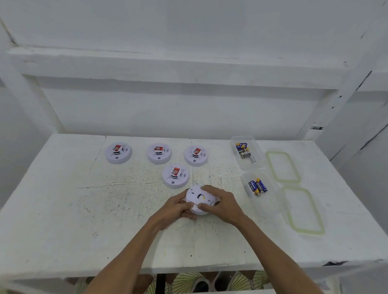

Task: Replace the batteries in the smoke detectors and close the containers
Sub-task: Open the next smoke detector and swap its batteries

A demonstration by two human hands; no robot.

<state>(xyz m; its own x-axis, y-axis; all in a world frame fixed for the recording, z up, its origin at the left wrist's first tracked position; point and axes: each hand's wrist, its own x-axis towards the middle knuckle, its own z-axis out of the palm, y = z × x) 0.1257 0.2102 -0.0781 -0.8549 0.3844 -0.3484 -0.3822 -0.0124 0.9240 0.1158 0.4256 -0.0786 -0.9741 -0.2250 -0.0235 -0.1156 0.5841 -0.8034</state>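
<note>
Over the table (66,206) we reach both forearms forward; our left hand (175,209) and right hand (224,207) curl fingers around one smoke detector (199,199).

Bright, even, diffuse light, cool cast, whites nearly blown out. Soft shadow under the shelf beam (171,70). Whole frame slightly soft. Fisheye bowing at edges; bench (66,206) sides splay.

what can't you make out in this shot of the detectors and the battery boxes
1. Head view: whether the held smoke detector has a battery. Its other face is turned away, and the left hand and right hand cover its sides.
2. Head view: print on the batteries in the far container, too small and blurred.
3. Head view: count of blue batteries in the near container; they overlap.
</note>
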